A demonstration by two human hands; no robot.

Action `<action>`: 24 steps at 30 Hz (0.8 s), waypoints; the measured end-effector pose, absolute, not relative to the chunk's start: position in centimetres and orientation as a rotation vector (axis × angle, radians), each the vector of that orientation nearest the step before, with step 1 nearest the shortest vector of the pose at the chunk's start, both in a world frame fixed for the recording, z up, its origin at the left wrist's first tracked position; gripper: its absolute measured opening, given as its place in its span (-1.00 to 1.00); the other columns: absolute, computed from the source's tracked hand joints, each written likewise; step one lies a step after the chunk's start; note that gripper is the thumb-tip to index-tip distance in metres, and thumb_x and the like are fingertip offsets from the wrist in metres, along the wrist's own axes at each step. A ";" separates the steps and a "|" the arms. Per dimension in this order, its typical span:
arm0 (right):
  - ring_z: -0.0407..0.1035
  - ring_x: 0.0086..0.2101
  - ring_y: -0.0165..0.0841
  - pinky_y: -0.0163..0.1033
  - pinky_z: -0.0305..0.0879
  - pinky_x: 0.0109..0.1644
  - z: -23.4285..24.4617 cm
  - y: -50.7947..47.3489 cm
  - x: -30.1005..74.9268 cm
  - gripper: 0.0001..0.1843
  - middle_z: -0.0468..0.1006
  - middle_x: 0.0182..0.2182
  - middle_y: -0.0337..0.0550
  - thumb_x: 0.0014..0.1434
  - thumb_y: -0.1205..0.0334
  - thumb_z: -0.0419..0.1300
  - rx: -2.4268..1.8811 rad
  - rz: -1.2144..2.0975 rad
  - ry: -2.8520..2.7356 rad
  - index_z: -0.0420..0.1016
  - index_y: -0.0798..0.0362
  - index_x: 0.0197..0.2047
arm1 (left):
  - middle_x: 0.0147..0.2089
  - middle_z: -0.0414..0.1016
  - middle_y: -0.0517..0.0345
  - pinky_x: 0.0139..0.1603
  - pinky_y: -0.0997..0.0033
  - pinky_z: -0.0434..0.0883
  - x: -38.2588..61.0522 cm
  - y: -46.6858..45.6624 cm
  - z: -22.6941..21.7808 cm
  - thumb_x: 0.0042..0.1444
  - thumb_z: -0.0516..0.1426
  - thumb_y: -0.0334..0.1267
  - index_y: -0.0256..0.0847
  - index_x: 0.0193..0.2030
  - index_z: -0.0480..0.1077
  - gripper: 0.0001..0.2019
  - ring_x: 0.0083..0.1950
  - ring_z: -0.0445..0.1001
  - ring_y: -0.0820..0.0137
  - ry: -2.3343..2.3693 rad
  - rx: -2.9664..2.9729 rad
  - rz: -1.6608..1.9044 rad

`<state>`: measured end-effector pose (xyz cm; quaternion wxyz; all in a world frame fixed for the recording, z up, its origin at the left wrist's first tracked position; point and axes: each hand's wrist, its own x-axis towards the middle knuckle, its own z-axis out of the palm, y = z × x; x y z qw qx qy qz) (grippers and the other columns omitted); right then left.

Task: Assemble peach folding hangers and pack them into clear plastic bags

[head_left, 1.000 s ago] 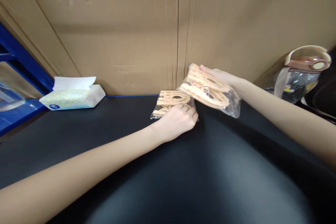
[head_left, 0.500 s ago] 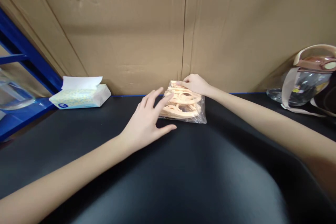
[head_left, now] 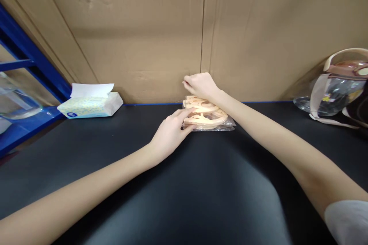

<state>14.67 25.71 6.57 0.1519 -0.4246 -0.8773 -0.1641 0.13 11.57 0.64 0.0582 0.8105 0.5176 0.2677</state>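
A clear plastic bag point(head_left: 229, 126) lies on the black table near the cardboard wall, with several flat, light-peach curved pieces point(head_left: 211, 118) stacked inside it. My left hand point(head_left: 171, 132) grips the bag's left side, thumb at the front and fingers over the top. Just above the bag's back edge is my right hand point(head_left: 202, 85), its fingers curled closed. What those fingers hold, if anything, is hidden. The right wrist and forearm pass over the bag's right back corner.
A tissue pack point(head_left: 90, 105) with a sheet sticking out stands at the back left. Beside it is a blue metal frame point(head_left: 46, 72). A clear water bottle point(head_left: 342, 93) with a strap stands at the right. Behind the table point(head_left: 186, 199) rises a cardboard wall point(head_left: 138, 38).
My left hand has moved right and closed on the bag's left side. My right hand has curled shut and shifted left and up at the bag's back edge. The bag has turned slightly.
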 end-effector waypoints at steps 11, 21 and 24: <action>0.51 -0.07 -0.12 0.02 0.28 0.12 8.9 25.0 16.4 -0.55 0.65 -0.16 0.08 0.51 0.20 -0.13 -0.976 -0.640 -2.513 0.57 0.13 -0.08 | 0.27 0.46 -0.08 0.19 -0.12 0.52 1.8 11.2 1.8 0.38 0.24 -0.15 -0.20 0.29 0.39 -0.59 0.21 0.52 0.09 1.810 2.708 0.520; 0.42 -0.46 -0.29 -0.17 0.36 -0.28 6.4 9.5 25.2 -0.47 0.54 -0.55 -0.13 0.46 0.11 -0.12 -0.762 -0.456 -2.510 0.50 -0.07 -0.46 | 0.58 0.06 -0.31 0.52 -0.07 0.23 0.9 3.5 0.1 0.46 0.05 0.05 -0.36 0.55 0.02 -0.30 0.60 0.06 0.01 1.350 2.911 0.460; 0.57 -0.20 -0.24 -0.16 0.53 -0.10 2.8 6.5 26.3 -0.63 0.72 -0.18 -0.04 0.46 0.19 0.00 -0.589 -0.173 -2.672 0.65 0.01 -0.14 | 0.56 0.13 -0.25 0.49 -0.07 0.28 0.2 2.2 -0.2 0.49 -0.02 0.07 -0.32 0.53 0.09 -0.34 0.57 0.13 0.02 1.265 2.890 0.414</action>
